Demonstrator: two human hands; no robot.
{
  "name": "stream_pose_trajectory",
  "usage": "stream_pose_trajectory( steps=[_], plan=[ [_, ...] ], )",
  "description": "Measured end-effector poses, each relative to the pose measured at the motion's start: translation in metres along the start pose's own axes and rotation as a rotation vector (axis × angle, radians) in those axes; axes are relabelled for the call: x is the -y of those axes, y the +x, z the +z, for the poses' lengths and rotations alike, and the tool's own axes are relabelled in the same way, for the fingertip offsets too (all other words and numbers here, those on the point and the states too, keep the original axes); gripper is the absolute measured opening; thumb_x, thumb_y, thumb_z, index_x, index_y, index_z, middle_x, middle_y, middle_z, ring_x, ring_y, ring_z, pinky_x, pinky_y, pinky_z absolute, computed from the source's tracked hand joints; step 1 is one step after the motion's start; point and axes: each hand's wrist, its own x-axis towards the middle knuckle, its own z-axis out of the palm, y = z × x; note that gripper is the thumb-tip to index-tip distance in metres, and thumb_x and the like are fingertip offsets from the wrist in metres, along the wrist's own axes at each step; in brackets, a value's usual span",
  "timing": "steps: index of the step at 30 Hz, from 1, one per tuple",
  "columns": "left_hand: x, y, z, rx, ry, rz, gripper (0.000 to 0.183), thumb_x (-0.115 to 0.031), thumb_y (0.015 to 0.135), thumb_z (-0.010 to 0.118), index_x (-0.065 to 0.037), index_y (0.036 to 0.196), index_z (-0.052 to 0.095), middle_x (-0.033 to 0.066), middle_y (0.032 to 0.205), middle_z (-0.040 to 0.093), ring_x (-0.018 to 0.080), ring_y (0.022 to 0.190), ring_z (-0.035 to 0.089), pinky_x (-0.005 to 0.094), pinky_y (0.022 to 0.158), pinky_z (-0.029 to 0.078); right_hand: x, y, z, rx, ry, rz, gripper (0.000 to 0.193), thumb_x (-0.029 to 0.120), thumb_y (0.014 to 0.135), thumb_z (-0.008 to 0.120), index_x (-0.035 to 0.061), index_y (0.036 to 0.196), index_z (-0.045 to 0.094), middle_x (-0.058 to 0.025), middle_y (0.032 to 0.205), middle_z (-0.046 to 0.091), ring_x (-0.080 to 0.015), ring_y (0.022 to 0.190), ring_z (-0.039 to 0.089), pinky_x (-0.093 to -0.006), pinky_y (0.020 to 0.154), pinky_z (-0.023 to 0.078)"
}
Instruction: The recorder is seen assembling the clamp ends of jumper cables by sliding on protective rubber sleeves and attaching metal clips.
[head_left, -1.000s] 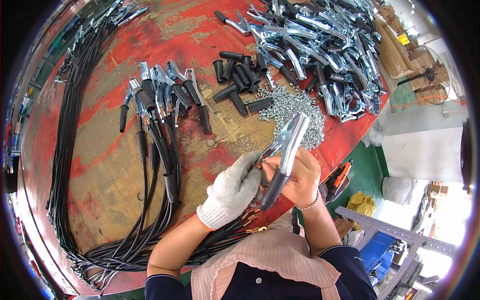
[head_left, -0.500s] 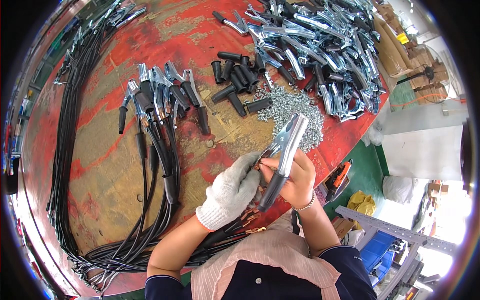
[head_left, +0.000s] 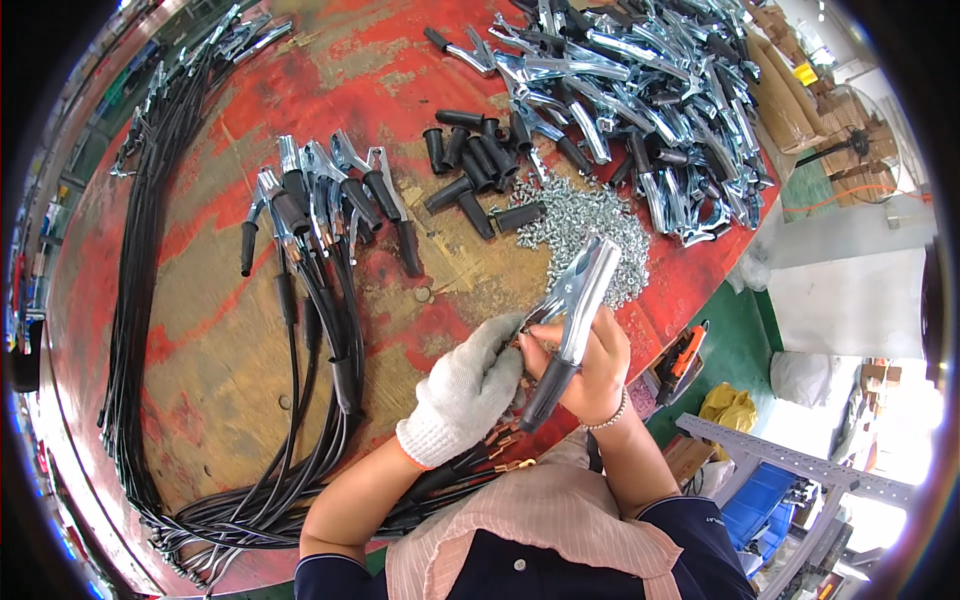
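Observation:
A silver metal clamp [head_left: 588, 290] with a black sleeve on one handle stands tilted between my hands, near the table's front edge. My gloved left hand [head_left: 470, 377] is closed round its lower end, where a bit of copper shows at the fingertips. Bare and wearing a bead bracelet, my right hand [head_left: 590, 368] pinches the clamp close to the same spot; any small part between those fingers is too hidden to name. Just beyond the clamp lies a heap of small silver screws [head_left: 595, 235]. Copper cable ends [head_left: 505, 445] lie below my left hand.
Many silver clamps [head_left: 640, 90] are piled at the far right. Loose black sleeves [head_left: 480, 160] lie left of the screws. Cables with clamps attached [head_left: 320, 190] rest at centre left, and a long black cable bundle [head_left: 140, 330] runs along the left side. Shelving stands at lower right.
Both hands stay at the clamp with nearly the same grip. The clamp sits slightly lower in the picture, and the whole view has shifted a little.

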Motion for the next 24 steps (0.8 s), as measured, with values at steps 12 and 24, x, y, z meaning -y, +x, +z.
stream_pose_trajectory(
  steps=[12,24],
  plan=[
    [-0.0004,0.0011,-0.0031,-0.002,0.023,-0.010,0.034,-0.009,0.095,0.051,0.000,0.128,0.053,0.0134,0.080,0.068,0.0168,0.069,0.070,0.0310,0.063,0.054,-0.0035,-0.0011,0.0046,-0.027,-0.040,-0.055,0.030,0.002,0.063,0.083,0.0089,0.089,0.072,-0.0068,0.080,0.060,-0.0228,0.067,0.060,-0.0338,0.056,0.047],
    [0.0008,-0.0001,-0.0032,-0.016,0.033,0.033,0.033,-0.009,0.095,0.051,-0.002,0.127,0.054,0.0126,0.080,0.068,0.0174,0.069,0.070,0.0314,0.063,0.054,-0.0020,0.0006,0.0051,-0.012,0.009,-0.036,0.029,0.002,0.064,0.083,0.0075,0.091,0.073,-0.0065,0.083,0.058,-0.0224,0.069,0.059,-0.0331,0.059,0.047]
  ],
)
